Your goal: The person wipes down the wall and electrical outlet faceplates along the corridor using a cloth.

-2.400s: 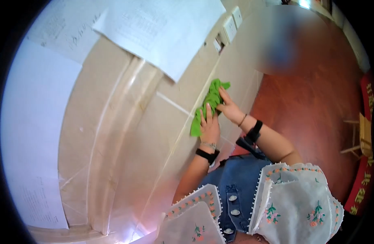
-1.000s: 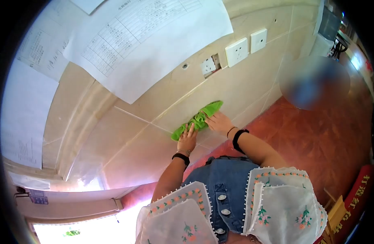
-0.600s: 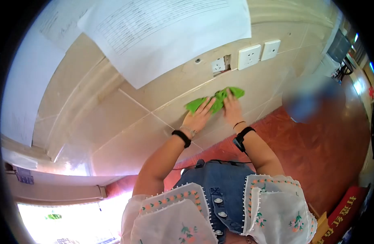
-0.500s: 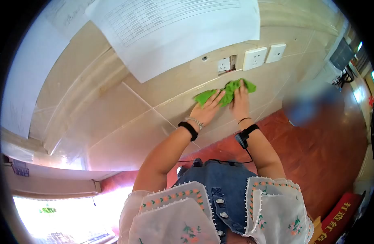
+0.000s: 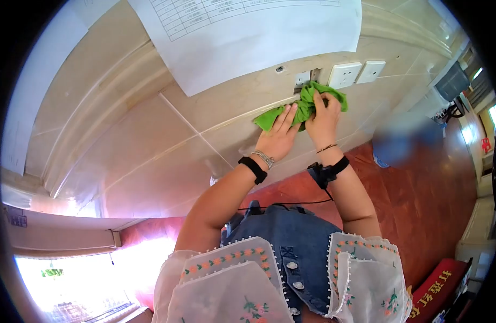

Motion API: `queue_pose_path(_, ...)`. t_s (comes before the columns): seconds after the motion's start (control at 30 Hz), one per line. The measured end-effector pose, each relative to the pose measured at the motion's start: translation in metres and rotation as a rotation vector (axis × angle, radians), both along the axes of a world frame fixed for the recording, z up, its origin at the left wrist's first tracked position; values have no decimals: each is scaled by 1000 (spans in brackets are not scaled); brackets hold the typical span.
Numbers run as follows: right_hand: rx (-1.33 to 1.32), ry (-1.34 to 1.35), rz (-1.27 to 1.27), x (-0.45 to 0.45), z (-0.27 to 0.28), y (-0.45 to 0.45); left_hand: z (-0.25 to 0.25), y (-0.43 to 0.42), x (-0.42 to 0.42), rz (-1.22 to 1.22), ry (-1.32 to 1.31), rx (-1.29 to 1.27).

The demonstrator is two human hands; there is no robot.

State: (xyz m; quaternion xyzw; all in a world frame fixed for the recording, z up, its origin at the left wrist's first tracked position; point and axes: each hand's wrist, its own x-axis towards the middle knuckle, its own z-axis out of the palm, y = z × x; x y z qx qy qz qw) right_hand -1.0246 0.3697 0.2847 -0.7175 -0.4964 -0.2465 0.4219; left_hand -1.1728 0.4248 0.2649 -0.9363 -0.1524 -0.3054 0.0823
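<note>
A crumpled green cloth (image 5: 268, 119) lies against the beige tiled wall, just below a wall socket (image 5: 302, 79) set in a cut-out. My left hand (image 5: 278, 138) holds the cloth's left part against the tiles, its fingers fairly straight; the thumb is hidden. On the right, my right hand (image 5: 324, 119) grips the bunched cloth with bent fingers, close under the cut-out. Part of the cloth sticks up between the fingers and covers the lower edge of the opening. Black straps circle both wrists.
Two white wall plates (image 5: 345, 75) (image 5: 370, 71) sit right of the cut-out. A printed sheet (image 5: 248, 48) hangs above. Red-brown floor (image 5: 420, 199) lies below, with a red box-like item (image 5: 441, 284) bearing yellow characters at lower right. A thin black cable (image 5: 307, 203) crosses by my waist.
Both hands have shifted the cloth slightly up the wall, its right part now at the cut-out. My right fingers have gone from nearly straight to bent. The view has moved a little.
</note>
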Motion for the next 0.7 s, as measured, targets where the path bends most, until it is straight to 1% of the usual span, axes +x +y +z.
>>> queue_pose_path(0.1,-21,-5,55,-25,0,2,-10,2,-3,27,-18,-10)
queue_pose_path(0.17,-65,45,128,-28,2,-2,-28,8,-9,13,-108,-53)
queue_pose_path(0.27,-82,16,147,-25,6,-8,-31,11,-13,24,-52,-3)
queue_pose_path(0.33,-99,-5,128,-17,7,-11,-26,8,-12,13,-50,-9)
queue_pose_path(0.4,-91,117,38,-8,11,-6,-20,6,-14,30,-43,-8)
queue_pose_path(0.47,-96,74,16,3,8,-12,-16,4,-5,-25,34,-104)
queue_pose_path(0.5,-101,31,7,3,6,-10,-12,4,-5,-1,34,-102)
queue_pose_path(0.57,-77,22,16,8,0,-10,-6,1,6,-58,95,-92)
queue_pose_path(0.67,-64,16,43,2,-3,-8,-5,3,6,-68,70,-32)
queue_pose_path(0.7,-88,59,57,-1,-5,-7,-6,4,3,-66,65,-33)
